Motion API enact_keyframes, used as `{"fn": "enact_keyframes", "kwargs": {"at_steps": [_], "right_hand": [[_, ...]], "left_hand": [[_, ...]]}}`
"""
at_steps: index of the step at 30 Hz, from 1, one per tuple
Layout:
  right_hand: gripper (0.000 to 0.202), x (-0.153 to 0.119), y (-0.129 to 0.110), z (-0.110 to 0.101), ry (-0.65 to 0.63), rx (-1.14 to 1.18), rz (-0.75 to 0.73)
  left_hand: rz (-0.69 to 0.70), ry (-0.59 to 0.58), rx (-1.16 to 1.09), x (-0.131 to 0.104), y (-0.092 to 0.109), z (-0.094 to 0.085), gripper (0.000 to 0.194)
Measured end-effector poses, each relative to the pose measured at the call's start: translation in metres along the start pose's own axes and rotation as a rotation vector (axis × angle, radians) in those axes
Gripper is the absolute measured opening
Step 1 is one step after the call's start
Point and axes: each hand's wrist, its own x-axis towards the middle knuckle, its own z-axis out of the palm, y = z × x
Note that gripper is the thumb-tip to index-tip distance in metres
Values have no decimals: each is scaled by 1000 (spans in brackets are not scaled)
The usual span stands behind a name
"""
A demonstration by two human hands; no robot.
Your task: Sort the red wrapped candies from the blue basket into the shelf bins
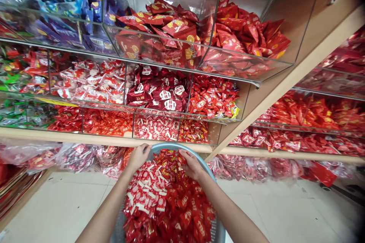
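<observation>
A blue-grey plastic basket (209, 168) full of wrapped candies is in front of me at the bottom of the view. My left hand (140, 156) grips its far left rim with bent fingers. Over the far right part of the basket is my right hand (191, 164); its fingers are curved but apart, touching small red-and-gold candies (168, 161). No candy shows clearly inside that hand. Red-and-white candies (148, 188) fill the left side of the basket, and larger red packets (186, 207) lie at the right and near side.
Behind the basket stands a wooden shelf unit (285, 87) with clear-walled bins of candies. Orange-printed red packets (176, 26) and maroon packets (168, 91) fill some bins. Plastic bags of candies (75, 157) lie under the lowest shelf, on the tiled floor (68, 201).
</observation>
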Motion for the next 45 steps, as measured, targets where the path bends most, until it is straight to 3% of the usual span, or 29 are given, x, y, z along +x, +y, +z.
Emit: {"fn": "enact_keyframes", "kwargs": {"at_steps": [3, 6, 18, 25, 33, 39, 45], "right_hand": [[34, -5, 0, -9, -82, 136, 184], [29, -8, 2, -12, -92, 148, 229], [33, 0, 3, -11, 68, -259, 87], [26, 9, 1, 2, 43, -432, 10], [13, 20, 2, 9, 53, -488, 46], [12, 19, 2, 13, 13, -459, 58], [14, 22, 2, 13, 57, -471, 29]], "left_hand": [[2, 3, -2, 0, 0, 0, 44], [5, 4, -3, 0, 0, 0, 44], [10, 2, -1, 1, -3, 2, 40], [13, -4, 5, 2, -6, 3, 37], [15, -9, -2, 1, -6, 3, 34], [5, -9, -1, 0, -5, 2, 33], [1, -8, 3, 1, -5, 2, 34]]}}
